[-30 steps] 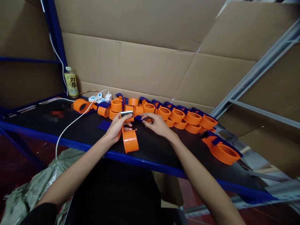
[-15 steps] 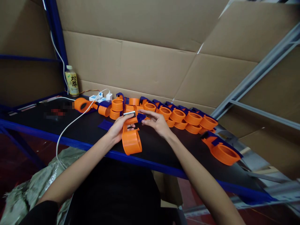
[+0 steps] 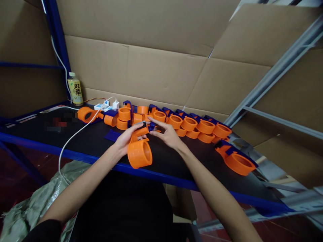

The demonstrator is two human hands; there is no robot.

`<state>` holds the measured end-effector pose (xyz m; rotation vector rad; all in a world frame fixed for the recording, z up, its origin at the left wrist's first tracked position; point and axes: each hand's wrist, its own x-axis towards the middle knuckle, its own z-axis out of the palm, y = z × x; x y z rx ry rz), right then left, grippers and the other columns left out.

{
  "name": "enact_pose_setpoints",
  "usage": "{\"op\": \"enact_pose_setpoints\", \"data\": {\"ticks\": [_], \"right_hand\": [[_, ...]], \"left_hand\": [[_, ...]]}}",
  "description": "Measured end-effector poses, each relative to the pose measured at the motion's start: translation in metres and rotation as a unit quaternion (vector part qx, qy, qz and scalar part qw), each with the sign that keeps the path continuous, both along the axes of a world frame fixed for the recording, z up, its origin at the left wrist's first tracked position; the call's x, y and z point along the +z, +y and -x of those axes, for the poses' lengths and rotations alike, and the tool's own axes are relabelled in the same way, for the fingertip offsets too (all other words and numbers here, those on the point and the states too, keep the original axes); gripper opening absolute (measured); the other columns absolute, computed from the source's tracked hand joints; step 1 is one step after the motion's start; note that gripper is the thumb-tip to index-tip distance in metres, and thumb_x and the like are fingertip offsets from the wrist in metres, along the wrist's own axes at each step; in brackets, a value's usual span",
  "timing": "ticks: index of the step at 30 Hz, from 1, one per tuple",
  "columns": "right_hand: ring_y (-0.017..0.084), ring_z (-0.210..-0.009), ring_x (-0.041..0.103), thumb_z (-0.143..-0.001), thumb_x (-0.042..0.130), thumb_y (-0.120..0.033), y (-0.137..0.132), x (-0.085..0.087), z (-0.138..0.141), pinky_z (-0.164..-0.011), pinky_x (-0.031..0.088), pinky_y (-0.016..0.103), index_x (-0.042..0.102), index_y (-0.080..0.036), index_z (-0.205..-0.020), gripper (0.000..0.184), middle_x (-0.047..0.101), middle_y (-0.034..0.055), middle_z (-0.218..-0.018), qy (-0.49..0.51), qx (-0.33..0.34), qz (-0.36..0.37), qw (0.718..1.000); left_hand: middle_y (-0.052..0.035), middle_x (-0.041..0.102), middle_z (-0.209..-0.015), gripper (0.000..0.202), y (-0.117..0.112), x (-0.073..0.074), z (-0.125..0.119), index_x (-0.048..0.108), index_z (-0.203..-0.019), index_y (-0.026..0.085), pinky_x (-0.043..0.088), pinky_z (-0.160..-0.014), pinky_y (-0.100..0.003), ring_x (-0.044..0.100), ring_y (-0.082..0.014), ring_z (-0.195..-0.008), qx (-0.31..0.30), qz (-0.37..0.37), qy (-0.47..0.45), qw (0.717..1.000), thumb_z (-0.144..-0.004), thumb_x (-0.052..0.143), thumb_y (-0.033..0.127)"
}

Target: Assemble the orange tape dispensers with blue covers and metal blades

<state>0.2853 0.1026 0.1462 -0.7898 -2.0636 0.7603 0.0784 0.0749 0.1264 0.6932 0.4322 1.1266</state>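
My left hand (image 3: 125,138) is closed around the handle of an orange tape dispenser (image 3: 138,154), whose round hub hangs below the fingers over the table's front edge. A black piece (image 3: 144,124) sits at the dispenser's upper end, beside my left thumb. My right hand (image 3: 168,134) is just right of that end, thumb and index finger stretched out and apart. Between those fingertips shows a small dark blue part (image 3: 151,126); whether it touches them or belongs to the dispenser I cannot tell.
Orange and blue tape dispensers (image 3: 189,123) stand stacked in a row along the back. Another dispenser (image 3: 239,163) lies at the right. A drink bottle (image 3: 75,89), a white power strip (image 3: 101,107) and a white cable (image 3: 75,132) are on the left. Cardboard (image 3: 161,72) walls the back.
The dispenser in my left hand has turned a little, and the pale toothed strip on its upper end no longer shows. My right hand stays close to that end. The whole view has shifted slightly.
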Motion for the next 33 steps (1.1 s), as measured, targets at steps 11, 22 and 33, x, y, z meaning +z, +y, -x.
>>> {"op": "enact_pose_setpoints", "data": {"ticks": [11,22,33], "right_hand": [[0.026,-0.135,0.059,-0.090,0.073,-0.031,-0.001,0.001,-0.001,-0.119,0.042,0.048,0.060,-0.033,-0.144,0.055,0.064,0.0034,-0.144,-0.035,0.030,-0.037,0.998],[0.025,-0.141,0.054,-0.093,0.070,-0.034,-0.003,-0.012,0.010,-0.123,0.038,0.050,0.051,-0.036,-0.151,0.061,0.056,0.0022,-0.153,0.012,0.058,-0.031,0.998],[0.027,-0.126,0.065,-0.093,0.069,-0.038,0.002,-0.017,0.002,-0.112,0.049,0.049,0.047,-0.034,-0.154,0.065,0.069,0.0054,-0.136,-0.073,-0.005,-0.166,0.983]], "left_hand": [[-0.0054,0.075,-0.084,0.023,-0.005,-0.002,-0.007,0.072,-0.103,0.015,0.055,-0.053,-0.021,0.068,-0.0119,-0.058,0.062,0.021,0.070,0.995,-0.083,0.078,0.024],[-0.0036,0.068,-0.073,0.008,-0.008,0.005,0.008,0.067,-0.083,0.015,0.054,-0.053,-0.022,0.063,-0.0121,-0.058,0.015,0.018,0.079,0.997,-0.078,0.070,0.020],[0.0022,0.057,-0.062,0.009,-0.006,-0.003,0.002,0.063,-0.087,0.018,0.052,-0.054,-0.025,0.050,-0.0105,-0.051,0.058,-0.122,0.186,0.973,-0.078,0.065,0.019]]}}
